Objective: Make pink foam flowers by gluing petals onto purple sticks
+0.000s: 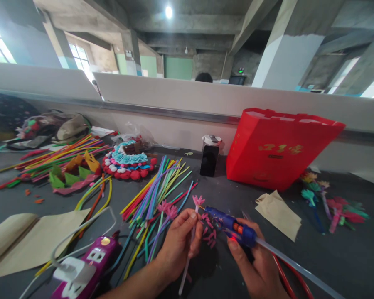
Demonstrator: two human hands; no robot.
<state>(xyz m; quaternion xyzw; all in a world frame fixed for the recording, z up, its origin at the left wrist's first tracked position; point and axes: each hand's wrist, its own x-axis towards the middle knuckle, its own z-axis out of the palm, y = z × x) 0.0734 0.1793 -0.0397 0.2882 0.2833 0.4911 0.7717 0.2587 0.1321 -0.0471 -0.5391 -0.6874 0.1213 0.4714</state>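
Observation:
My left hand [183, 236] pinches a pale stick topped with a pink paper flower [198, 202], held upright over the table. In my right hand [252, 261] is a blue hot glue gun [229, 223], a long clear glue stick [302, 270] coming out of its back. The gun's nozzle points left and meets or nearly meets the flower's base; I cannot tell which. A small red light glows on the gun. Pink cut pieces [210, 237] lie on the table behind my hands. Other pink flowers [167, 209] rest just left of my left hand.
Coloured stems [156, 191] lie in a bundle at centre left. A purple power strip [87, 265] and an open notebook [37, 236] are at lower left. A phone [209, 160] leans by a cup; a red bag [277, 149] stands right. Red-handled scissors [291, 274] lie beneath my right hand.

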